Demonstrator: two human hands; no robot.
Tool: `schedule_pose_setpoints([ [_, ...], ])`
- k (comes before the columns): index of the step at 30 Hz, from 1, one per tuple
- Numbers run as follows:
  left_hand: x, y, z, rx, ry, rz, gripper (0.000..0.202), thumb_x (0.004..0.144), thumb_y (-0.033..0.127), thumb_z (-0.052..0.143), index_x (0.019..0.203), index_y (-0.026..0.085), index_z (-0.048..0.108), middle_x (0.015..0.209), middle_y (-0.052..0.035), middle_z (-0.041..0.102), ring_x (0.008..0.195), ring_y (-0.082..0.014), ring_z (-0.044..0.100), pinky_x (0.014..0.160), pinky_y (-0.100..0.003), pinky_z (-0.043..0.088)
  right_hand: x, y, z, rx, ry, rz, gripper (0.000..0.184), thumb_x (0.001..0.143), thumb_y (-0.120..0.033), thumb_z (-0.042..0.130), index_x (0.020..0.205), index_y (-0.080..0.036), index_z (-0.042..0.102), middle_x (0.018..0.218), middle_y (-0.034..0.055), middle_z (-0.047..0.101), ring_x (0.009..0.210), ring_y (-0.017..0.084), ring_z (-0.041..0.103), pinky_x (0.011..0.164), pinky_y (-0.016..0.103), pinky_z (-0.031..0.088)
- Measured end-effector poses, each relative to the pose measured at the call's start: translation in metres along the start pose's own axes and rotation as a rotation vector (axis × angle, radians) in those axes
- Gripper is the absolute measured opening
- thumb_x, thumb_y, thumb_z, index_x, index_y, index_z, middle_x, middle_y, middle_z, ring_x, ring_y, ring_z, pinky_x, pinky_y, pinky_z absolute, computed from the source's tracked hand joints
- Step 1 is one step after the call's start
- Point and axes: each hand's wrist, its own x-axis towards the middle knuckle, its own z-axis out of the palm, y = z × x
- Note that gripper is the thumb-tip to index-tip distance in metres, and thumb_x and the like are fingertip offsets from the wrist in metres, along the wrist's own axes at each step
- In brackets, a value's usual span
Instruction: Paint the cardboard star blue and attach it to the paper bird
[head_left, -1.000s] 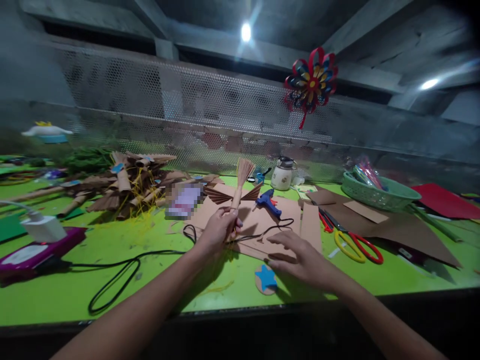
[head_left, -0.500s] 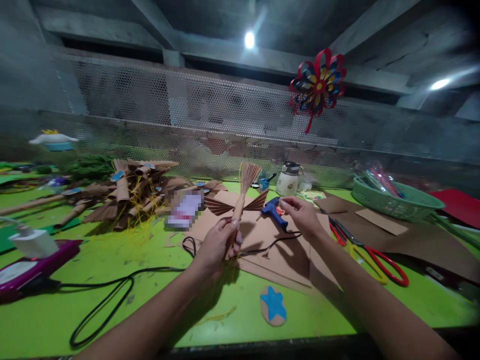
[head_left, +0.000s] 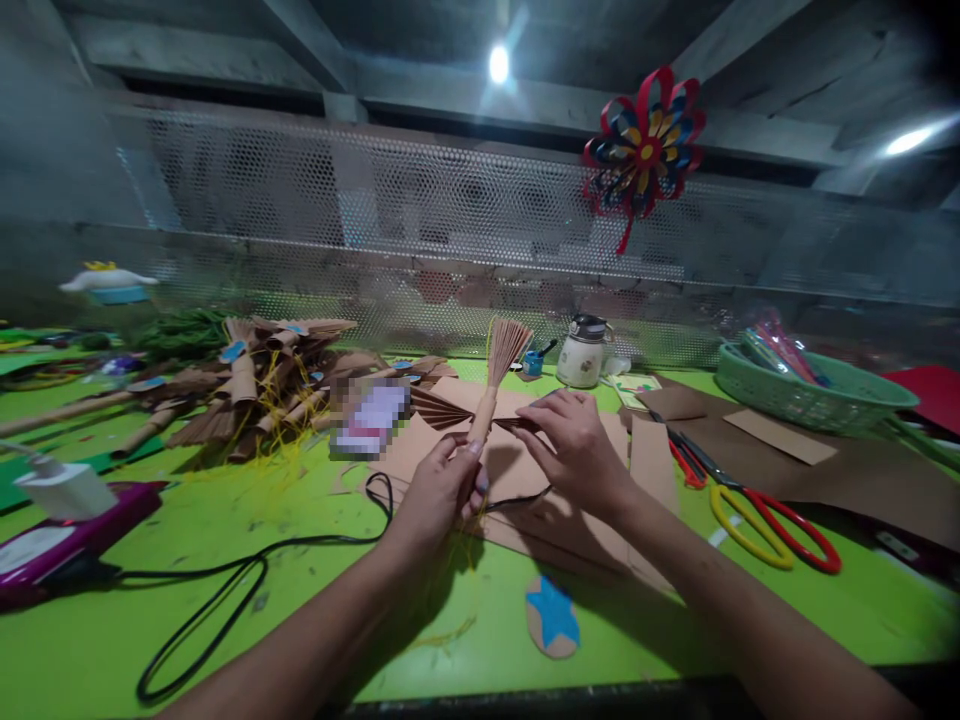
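Note:
My left hand point(head_left: 442, 485) is closed around the lower tube of a brown paper craft point(head_left: 484, 415), holding it tilted upward. The craft has a pleated fan at its top and a pleated wing on each side. At the right wing point(head_left: 517, 424), my right hand point(head_left: 574, 440) pinches the folded paper between thumb and fingers. The blue glue gun is hidden behind this hand. Brown card sheets point(head_left: 427, 450) lie under both hands. Nearer to me rests a card oval with a blue star point(head_left: 553, 615).
Left stands a pile of similar paper crafts point(head_left: 262, 385), beside a phone point(head_left: 371, 418). A black cord point(head_left: 262, 550) loops from a purple power strip point(head_left: 82, 545). Scissors point(head_left: 757, 505), a green basket point(head_left: 817, 395) and a white jug point(head_left: 580, 355) are on the right and at the back.
My right hand has moved left from the glue gun to the craft's right wing and pinches it. The left hand keeps its hold. The view has shifted slightly.

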Motion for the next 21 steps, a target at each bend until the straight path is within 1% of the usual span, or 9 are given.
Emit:
schedule_pose_setpoints([
  [3,-0.001,0.0,0.001,-0.009,0.005,0.025,0.033,0.079,0.045,0.069,0.09,0.019,0.051,0.059,0.0058,0.056,0.041,-0.0055,0.044,0.038,-0.014,0.03,-0.01,-0.013,0.011,0.096,0.05,0.071,0.018,0.097,-0.022,0.053,0.103,-0.017,0.069,0.097,0.0118,0.071,0.094,0.026,0.06,0.085,0.042,0.043],
  [6,-0.002,0.0,0.002,-0.018,0.006,0.042,0.032,0.079,0.044,0.069,0.09,0.019,0.052,0.06,0.0055,0.057,0.041,-0.0055,0.043,0.039,-0.014,0.031,-0.016,-0.025,0.017,0.151,0.048,0.106,0.021,0.096,-0.019,0.051,0.107,-0.017,0.068,0.102,0.0128,0.07,0.097,0.027,0.06,0.086,0.042,0.046],
  [10,-0.003,-0.002,0.003,-0.028,0.006,0.045,0.031,0.081,0.044,0.068,0.094,0.019,0.054,0.059,0.006,0.056,0.042,-0.0057,0.044,0.039,-0.014,0.031,-0.017,-0.036,0.016,0.133,-0.074,0.079,0.027,0.09,-0.021,0.057,0.114,-0.014,0.067,0.11,0.0162,0.068,0.107,0.032,0.058,0.091,0.047,0.047],
  [12,-0.003,-0.003,0.003,-0.031,0.008,0.05,0.031,0.081,0.044,0.068,0.094,0.019,0.055,0.059,0.0061,0.055,0.042,-0.0058,0.044,0.04,-0.014,0.031,-0.015,-0.039,0.014,0.148,-0.106,0.101,0.029,0.09,-0.018,0.055,0.117,-0.014,0.066,0.111,0.017,0.068,0.109,0.032,0.058,0.093,0.047,0.047],
  [15,-0.003,-0.004,0.003,-0.028,0.01,0.06,0.032,0.08,0.045,0.068,0.094,0.019,0.057,0.058,0.0059,0.055,0.042,-0.006,0.044,0.04,-0.015,0.031,-0.015,-0.043,0.016,0.167,-0.096,0.126,0.03,0.091,-0.014,0.05,0.117,-0.014,0.065,0.111,0.0171,0.067,0.108,0.031,0.058,0.093,0.046,0.048],
  [18,-0.004,-0.003,0.003,-0.001,0.013,0.067,0.033,0.079,0.046,0.07,0.093,0.018,0.06,0.058,0.0049,0.055,0.043,-0.0067,0.046,0.04,-0.016,0.031,-0.018,-0.045,0.021,0.136,-0.08,0.14,0.026,0.091,-0.016,0.052,0.113,-0.013,0.065,0.108,0.0175,0.066,0.107,0.032,0.056,0.091,0.047,0.047],
  [21,-0.004,-0.002,0.003,0.043,0.034,0.086,0.032,0.077,0.045,0.073,0.091,0.018,0.063,0.058,0.0042,0.055,0.044,-0.007,0.047,0.043,-0.017,0.035,-0.019,-0.048,0.024,0.06,-0.049,0.148,0.022,0.094,-0.018,0.049,0.11,-0.013,0.063,0.104,0.0172,0.065,0.1,0.032,0.055,0.086,0.048,0.046],
])
